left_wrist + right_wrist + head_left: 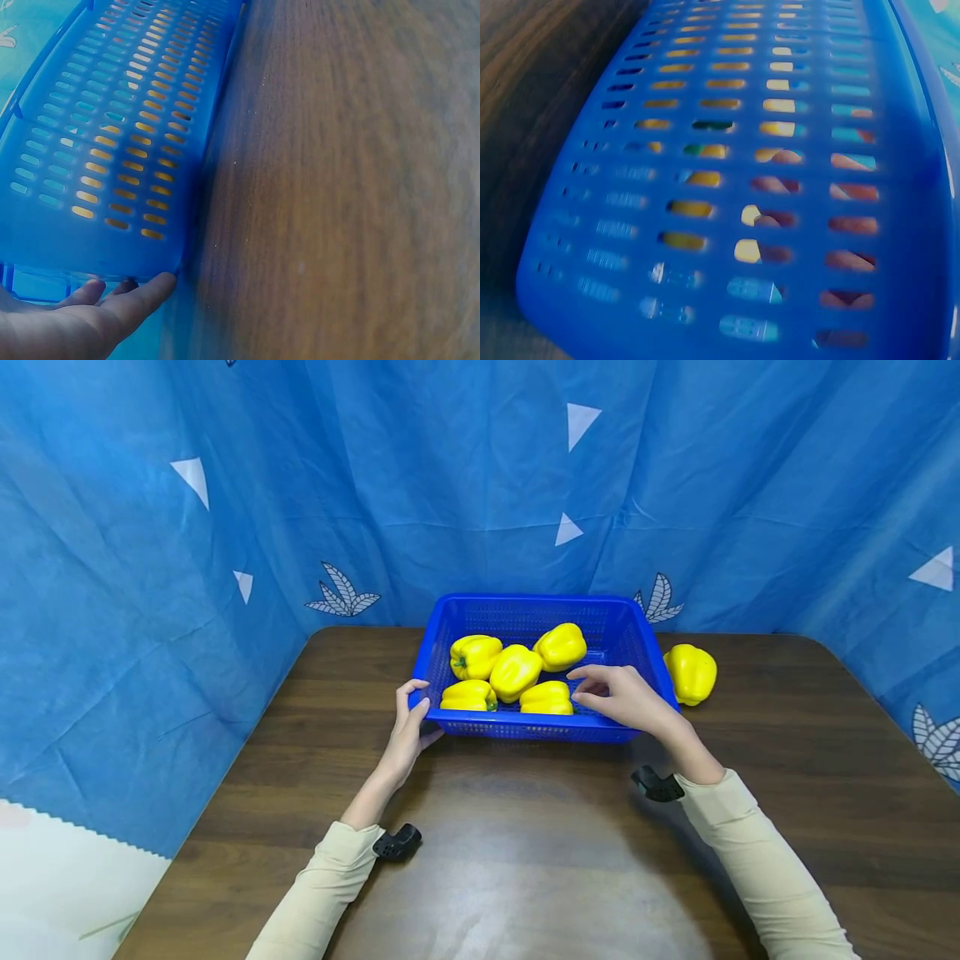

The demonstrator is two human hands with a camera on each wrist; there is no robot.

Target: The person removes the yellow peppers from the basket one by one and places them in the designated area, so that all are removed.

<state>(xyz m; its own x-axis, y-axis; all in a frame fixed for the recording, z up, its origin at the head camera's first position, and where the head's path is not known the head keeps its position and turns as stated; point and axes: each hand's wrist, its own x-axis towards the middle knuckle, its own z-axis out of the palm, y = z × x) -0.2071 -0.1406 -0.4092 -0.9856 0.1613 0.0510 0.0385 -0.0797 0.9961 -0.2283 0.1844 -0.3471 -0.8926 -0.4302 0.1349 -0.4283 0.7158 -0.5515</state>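
A blue plastic basket (525, 727) with slotted walls holds several yellow bell peppers, one of them (515, 673) in the middle. My left hand (405, 739) grips the basket's front left corner, thumb at the rim. In the left wrist view, fingers (142, 304) of that hand reach under the corner. Inside the basket's right part, my right hand (618, 695) hangs with bent, parted fingers and nothing between them. Its fingertips are right beside the front right pepper (546, 698). In the right wrist view that hand shows only through the slots.
Another yellow bell pepper (692, 674) lies on the brown wooden table (480, 860), just outside the basket's right wall. A blue patterned curtain (480, 477) hangs behind the table and along its sides.
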